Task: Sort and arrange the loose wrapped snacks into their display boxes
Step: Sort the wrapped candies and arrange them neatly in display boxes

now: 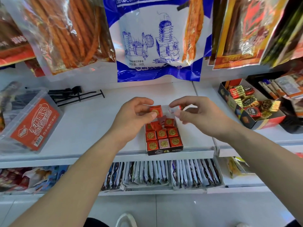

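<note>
Head view: the left hand (137, 112) is pinching a red wrapped snack (155, 110) with a gold seal between thumb and forefinger, the other fingers curling loosely behind it; the right hand (196, 115) is pinching a smaller wrapped piece (174, 109), white and red at its end, between thumb and forefinger tips, the rest of its fingers arching above it; the two held pieces are lying just beside each other, fingertip facing fingertip, whether touching I cannot tell.

Directly below the fingertips of both hands, the small display box (164, 151) is sitting at the front edge of the white shelf (91, 122); red squares with gold seals are filling it in rows, one paler pink square (164, 143) lying in the middle of the front row; at the back of the box, nearest the fingers, the pieces are lying tilted and unsorted.

Well out beyond the right hand's fingers, a second display box (246, 118) is holding mixed gold and red wrapped snacks; well out past the left hand's fingers, a clear tub (32, 122) with a red label is lying tilted.
</note>
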Demonstrator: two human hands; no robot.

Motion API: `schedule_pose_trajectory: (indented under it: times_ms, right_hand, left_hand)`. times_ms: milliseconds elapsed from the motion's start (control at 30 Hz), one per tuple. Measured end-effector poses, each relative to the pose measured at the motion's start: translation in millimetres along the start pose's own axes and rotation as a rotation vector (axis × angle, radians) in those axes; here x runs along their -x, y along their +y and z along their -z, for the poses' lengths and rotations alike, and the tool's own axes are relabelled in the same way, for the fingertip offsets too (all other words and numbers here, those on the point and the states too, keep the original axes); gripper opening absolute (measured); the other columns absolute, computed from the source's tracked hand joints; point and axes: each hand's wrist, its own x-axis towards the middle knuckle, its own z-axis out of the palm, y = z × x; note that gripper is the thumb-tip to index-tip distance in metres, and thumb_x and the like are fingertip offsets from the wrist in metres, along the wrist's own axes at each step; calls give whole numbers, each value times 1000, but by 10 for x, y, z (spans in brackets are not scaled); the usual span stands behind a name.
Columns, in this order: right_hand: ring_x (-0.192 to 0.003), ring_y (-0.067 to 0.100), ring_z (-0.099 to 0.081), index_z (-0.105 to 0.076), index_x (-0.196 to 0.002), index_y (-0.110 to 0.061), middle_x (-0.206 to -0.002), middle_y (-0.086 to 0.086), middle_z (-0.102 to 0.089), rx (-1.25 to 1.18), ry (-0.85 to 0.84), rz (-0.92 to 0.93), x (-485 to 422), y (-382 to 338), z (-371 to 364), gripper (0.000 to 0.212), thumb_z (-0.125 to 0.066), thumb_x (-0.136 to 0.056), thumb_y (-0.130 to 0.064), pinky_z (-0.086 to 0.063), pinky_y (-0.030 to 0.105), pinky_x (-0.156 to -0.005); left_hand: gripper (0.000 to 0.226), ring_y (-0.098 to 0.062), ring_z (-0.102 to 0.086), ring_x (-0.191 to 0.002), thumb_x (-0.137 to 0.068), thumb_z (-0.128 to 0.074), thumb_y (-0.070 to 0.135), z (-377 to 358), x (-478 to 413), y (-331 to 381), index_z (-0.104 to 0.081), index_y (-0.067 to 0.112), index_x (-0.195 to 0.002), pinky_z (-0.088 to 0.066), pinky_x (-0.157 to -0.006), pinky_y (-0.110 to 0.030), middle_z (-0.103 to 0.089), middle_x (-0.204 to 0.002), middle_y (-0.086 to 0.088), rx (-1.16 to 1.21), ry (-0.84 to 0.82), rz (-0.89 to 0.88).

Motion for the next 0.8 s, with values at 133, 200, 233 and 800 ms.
schedule_pose_trajectory:
  times_ms: [133, 200, 233, 800]
  right_hand:
    - [-84, 14, -70, -75, -101, -21, -105, -3, -73, -165, 0, -44, 89, -8, 74, 19, -75, -84, -13, -54, 27, -78]
    - [-90, 20, -71, -76, -101, -17, -105, -1, -73, -215, 7, -53, 111, -6, 108, 17, -74, -85, -11, -58, 32, -85]
    - [-91, 22, -71, -76, -102, -17, -106, -2, -73, -219, 9, -52, 120, -6, 121, 17, -72, -87, -10, -59, 35, -87]
    - [-91, 25, -72, -74, -105, -16, -102, 6, -74, -277, -5, -45, 116, -11, 148, 25, -74, -84, -3, -60, 37, -82]
  left_hand:
    - [26, -13, -69, -97, -86, -72, 6, -73, 27, 61, -72, 26, -101, -56, -88, -33, -73, -100, 6, 0, -22, -49]
    - [26, -18, -70, -98, -88, -70, 4, -117, 45, 85, -74, 27, -101, -59, -85, -35, -70, -104, 6, 38, -54, -48]
    - [28, -19, -70, -98, -88, -69, 3, -139, 53, 98, -75, 27, -101, -59, -84, -34, -69, -106, 6, 58, -71, -47]
    - [30, -20, -73, -94, -88, -69, 3, -284, 42, 145, -74, 29, -103, -60, -84, -40, -73, -102, 7, 95, -86, -29]
